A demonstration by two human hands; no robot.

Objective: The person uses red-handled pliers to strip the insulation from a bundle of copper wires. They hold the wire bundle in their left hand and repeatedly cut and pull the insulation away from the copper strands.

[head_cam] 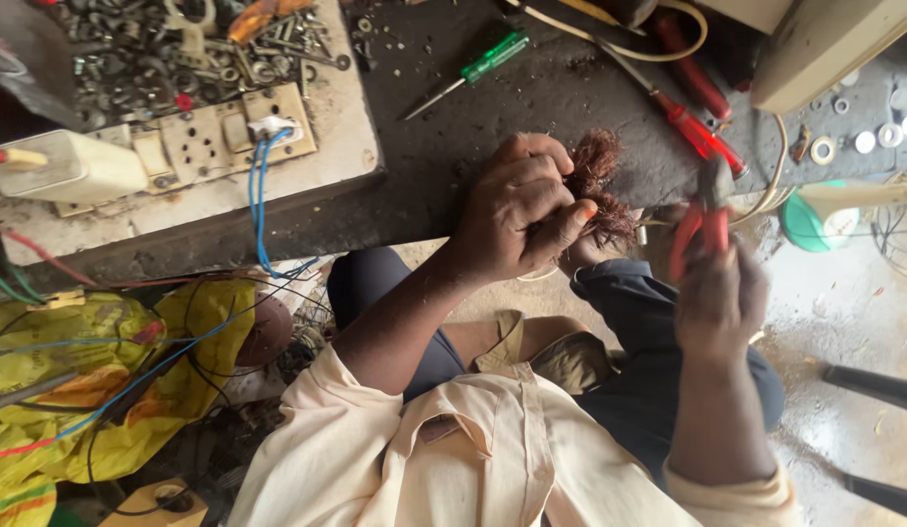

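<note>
Currently left hand [517, 210] fingers clamp a copper wire bundle [600, 185]; right hand [719, 298] fingers grip red-handled pliers [702, 220] just right.

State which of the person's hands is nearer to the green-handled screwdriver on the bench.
Left. The left hand grips copper wire just below the green-handled screwdriver; the right hand, holding red pliers, is farther right.

I see a green screwdriver [483, 60] on the desk [532, 107], socket board [214, 137] with blue wires [260, 185], yellow bag [92, 390] below.

Left hand [520, 210] gripping copper wire bundle [598, 185], right hand [719, 298] red-handled pliers [704, 217].
</note>
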